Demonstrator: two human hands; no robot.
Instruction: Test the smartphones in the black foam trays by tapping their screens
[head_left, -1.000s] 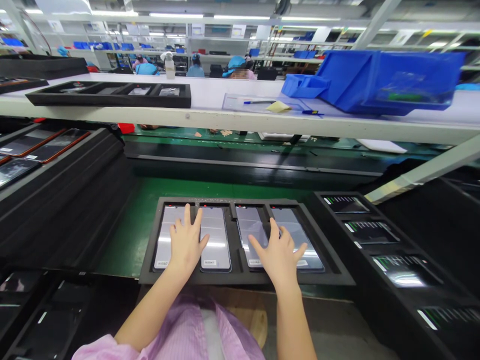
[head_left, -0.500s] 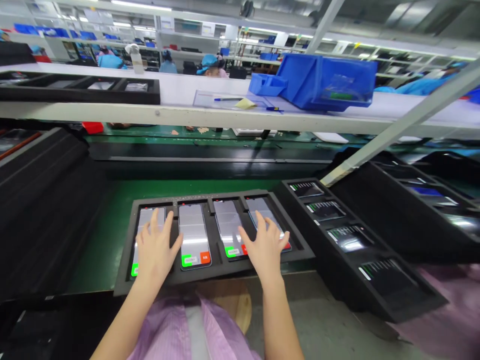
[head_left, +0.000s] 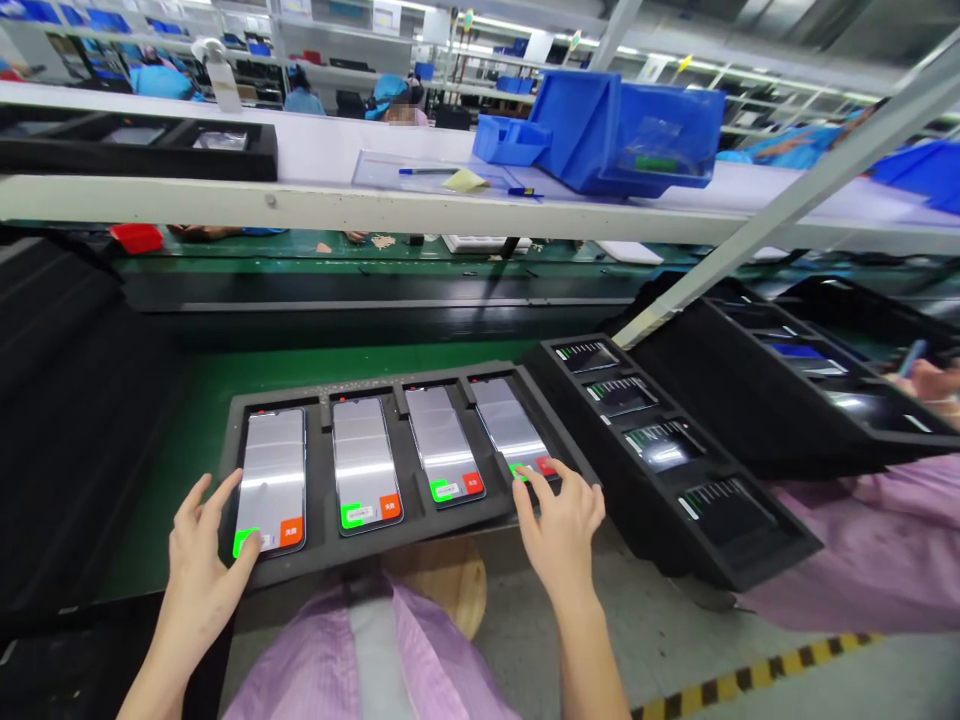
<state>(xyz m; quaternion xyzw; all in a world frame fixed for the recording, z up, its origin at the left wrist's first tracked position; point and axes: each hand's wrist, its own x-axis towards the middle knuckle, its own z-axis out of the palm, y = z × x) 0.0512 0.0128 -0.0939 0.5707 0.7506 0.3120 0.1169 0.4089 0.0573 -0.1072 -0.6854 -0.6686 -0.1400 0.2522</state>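
Observation:
A black foam tray holds several phones with grey lit screens, each showing a green and a red block at its lower end. My left hand is at the tray's left end, fingers apart, its thumb over the lower edge of the leftmost phone. At the other end, my right hand has its fingers spread, with fingertips at the lower end of the rightmost phone. Between them lie two more phones, the inner left and the inner right. Neither hand holds anything.
Stacked black trays with dark-screened phones stand to the right, beside a slanted metal post. Black stacks rise at the left. A shelf above bears blue bins. Another person's hand shows at far right.
My left hand has moved left and down, off the leftmost phone's screen to its lower corner. My right hand has shifted toward the lower end of the rightmost phone. The view has shifted slightly.

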